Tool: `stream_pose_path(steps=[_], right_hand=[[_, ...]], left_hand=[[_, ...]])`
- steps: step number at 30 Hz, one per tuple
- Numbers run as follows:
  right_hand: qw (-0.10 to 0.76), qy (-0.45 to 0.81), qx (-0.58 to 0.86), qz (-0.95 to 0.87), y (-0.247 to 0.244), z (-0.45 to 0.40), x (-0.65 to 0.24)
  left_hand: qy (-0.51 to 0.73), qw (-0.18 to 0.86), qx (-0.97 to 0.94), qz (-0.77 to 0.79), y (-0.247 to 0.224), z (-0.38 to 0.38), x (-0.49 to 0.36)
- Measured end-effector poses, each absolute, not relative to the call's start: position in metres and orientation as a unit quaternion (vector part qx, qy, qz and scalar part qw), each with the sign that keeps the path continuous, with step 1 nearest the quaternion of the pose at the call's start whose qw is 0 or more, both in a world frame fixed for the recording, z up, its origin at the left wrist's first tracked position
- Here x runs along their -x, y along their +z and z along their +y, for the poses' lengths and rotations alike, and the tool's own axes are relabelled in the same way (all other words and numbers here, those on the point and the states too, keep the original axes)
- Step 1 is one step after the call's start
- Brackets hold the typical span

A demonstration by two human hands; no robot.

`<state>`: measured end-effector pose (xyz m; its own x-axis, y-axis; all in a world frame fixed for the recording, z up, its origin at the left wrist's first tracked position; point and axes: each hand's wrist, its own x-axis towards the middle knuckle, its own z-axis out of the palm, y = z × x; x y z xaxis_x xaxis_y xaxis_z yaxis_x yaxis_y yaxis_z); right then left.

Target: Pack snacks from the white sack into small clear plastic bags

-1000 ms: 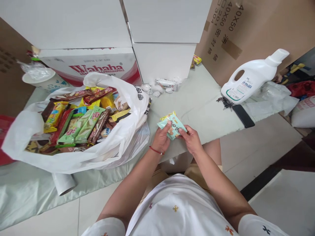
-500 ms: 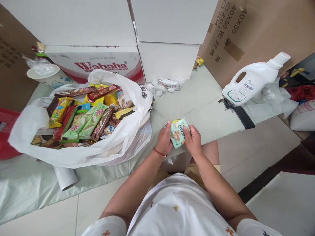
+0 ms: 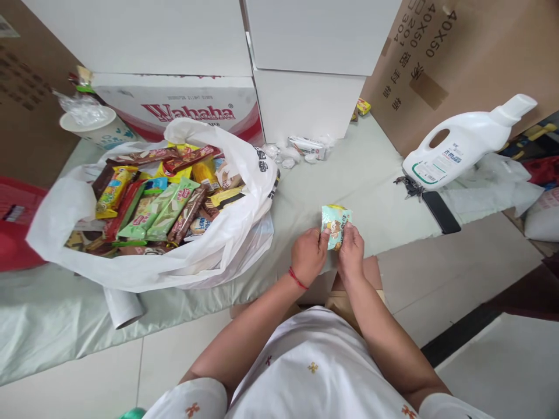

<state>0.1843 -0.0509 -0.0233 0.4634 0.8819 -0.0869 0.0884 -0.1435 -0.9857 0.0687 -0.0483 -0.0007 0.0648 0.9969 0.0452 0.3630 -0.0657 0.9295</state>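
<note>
A small mint-green snack packet (image 3: pixel 335 224) with a cartoon animal printed on it is held between both hands above the table's front edge. My left hand (image 3: pixel 309 253), with a red string round its wrist, pinches the packet's lower left side. On the opposite side my right hand (image 3: pixel 351 249) grips it, thumb on the printed face. Part of the packet is hidden behind the fingers. To the left lies a white plastic bag (image 3: pixel 257 233), spread open and full of wrapped snacks, among them green wafer packets (image 3: pixel 172 209) and a yellow packet (image 3: pixel 114 191).
A white detergent bottle (image 3: pixel 463 145), keys (image 3: pixel 408 186) and a black phone (image 3: pixel 441 212) lie at the right. White boxes (image 3: pixel 305 105) and a Wahaha carton (image 3: pixel 174 107) line the back. Crumpled clear wrappers (image 3: pixel 283 156), a paper cup (image 3: pixel 94 127) and a grey tube (image 3: pixel 123 308) are also on the table.
In the view, the packet and both hands have shifted right and slightly up. My left hand has moved from the packet's left edge to its lower left part, thumb now on its front.
</note>
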Motion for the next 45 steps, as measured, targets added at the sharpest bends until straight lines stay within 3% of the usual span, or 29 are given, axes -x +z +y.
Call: stream_pose_path(steps=[3, 6, 13, 18, 23, 27, 31, 40, 45], right_hand=[[0.533, 0.324, 0.679, -0.389, -0.025, -0.055, -0.184], [0.528, 0.323, 0.684, -0.386, -0.028, -0.056, -0.183], [0.668, 0.449, 0.54, -0.247, -0.033, -0.051, -0.168], [0.676, 0.564, 0.452, -0.139, -0.03, -0.045, -0.174], [0.679, 0.583, 0.441, -0.067, -0.027, -0.041, -0.189], [0.654, 0.54, 0.491, -0.2, -0.024, -0.046, -0.188], [0.581, 0.463, 0.56, -0.367, -0.016, -0.053, -0.189], [0.564, 0.55, 0.506, -0.351, -0.005, -0.045, -0.196], [0.506, 0.576, 0.519, -0.379, -0.009, -0.043, -0.196]], left_hand=[[0.354, 0.315, -0.655, 0.589, -0.003, -0.049, -0.066], [0.334, 0.296, -0.667, 0.596, -0.009, -0.045, -0.061], [0.472, 0.325, -0.596, 0.563, -0.02, -0.043, -0.06], [0.54, 0.465, -0.498, 0.494, -0.015, -0.047, -0.067], [0.554, 0.589, -0.351, 0.473, -0.01, -0.043, -0.064], [0.486, 0.695, -0.318, 0.423, -0.003, -0.039, -0.065], [0.523, 0.665, -0.342, 0.41, 0.003, -0.038, -0.068], [0.525, 0.73, -0.279, 0.337, 0.004, -0.033, -0.057], [0.529, 0.751, -0.198, 0.342, 0.003, -0.026, -0.047]])
